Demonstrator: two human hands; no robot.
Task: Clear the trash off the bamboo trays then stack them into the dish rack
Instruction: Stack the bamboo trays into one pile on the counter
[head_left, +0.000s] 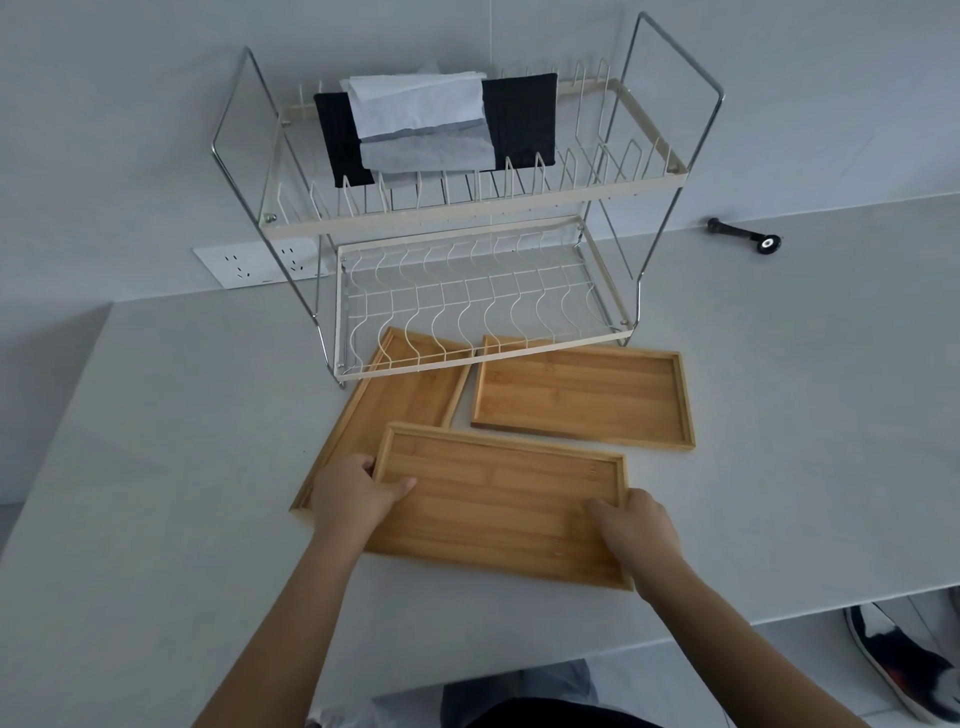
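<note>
Three bamboo trays lie on the grey counter in front of a two-tier wire dish rack (467, 208). The near tray (498, 499) is gripped at both short ends: my left hand (353, 493) holds its left edge, thumb on the inside, and my right hand (636, 530) holds its right edge. It overlaps the near end of the long left tray (400, 400), whose far end reaches under the rack's lower tier. The right tray (582, 395) lies flat beside it. All three trays look bare. The rack's lower tier (467, 306) holds nothing.
Black and grey-white cloths (426, 124) hang over the rack's upper tier. A small black tool (743, 236) lies on the counter at the far right. A wall socket plate (249, 265) sits behind the rack. A shoe (898, 665) shows on the floor, lower right.
</note>
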